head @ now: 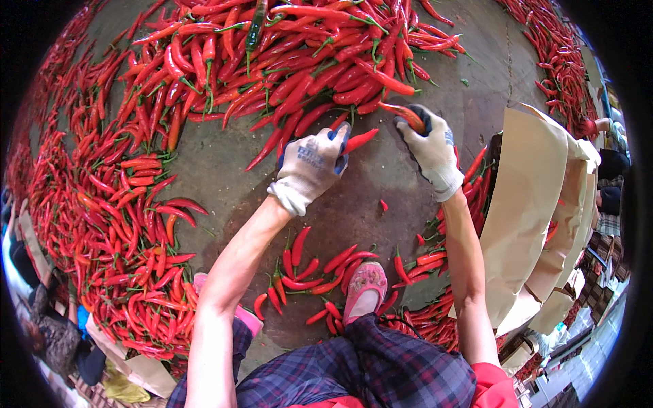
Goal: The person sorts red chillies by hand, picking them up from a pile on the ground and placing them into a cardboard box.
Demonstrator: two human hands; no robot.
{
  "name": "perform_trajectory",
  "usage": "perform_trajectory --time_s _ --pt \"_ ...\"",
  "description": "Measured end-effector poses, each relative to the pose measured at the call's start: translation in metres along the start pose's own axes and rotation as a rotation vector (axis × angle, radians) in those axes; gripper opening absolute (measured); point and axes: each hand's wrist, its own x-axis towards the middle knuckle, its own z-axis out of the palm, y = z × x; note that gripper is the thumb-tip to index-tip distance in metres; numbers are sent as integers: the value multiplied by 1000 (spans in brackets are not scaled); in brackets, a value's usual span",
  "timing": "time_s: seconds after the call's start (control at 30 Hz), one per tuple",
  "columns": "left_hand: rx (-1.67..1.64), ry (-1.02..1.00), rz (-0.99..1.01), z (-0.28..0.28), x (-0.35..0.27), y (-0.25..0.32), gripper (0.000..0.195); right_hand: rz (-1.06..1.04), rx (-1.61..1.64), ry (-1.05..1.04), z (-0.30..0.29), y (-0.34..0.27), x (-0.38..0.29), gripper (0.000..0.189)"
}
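My left hand (316, 158), in a white knit glove with a blue-coated palm, grips a red chili pepper (361, 141) whose tip points right. A matching glove covers my right hand (427, 145), which is closed around an orange-red chili pepper (412, 119) with its thin end toward the upper left. Just beyond both hands lies a large heap of red chili peppers (296, 61) with green stems. One dark green chili pepper (255, 30) rests on top of that heap.
Brown paper bags or cartons (530, 199) stand beside my right arm. More red chili peppers (112, 229) cover the concrete floor (224, 163) at left. Several loose peppers surround my pink shoe (363, 285). Another person's gloved hand (586, 127) shows at far right.
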Motion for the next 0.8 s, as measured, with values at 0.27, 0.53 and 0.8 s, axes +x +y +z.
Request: perform_trajectory --time_s 0.27,0.53,0.8 --pt "-27 263 -120 -16 93 7 38 30 -382 44 12 0 42 53" --pt "-77 47 -60 6 54 9 29 -399 -462 -34 16 29 -64 45" --pt "-259 -63 -174 -12 -20 -7 42 385 740 -398 -23 29 -115 26"
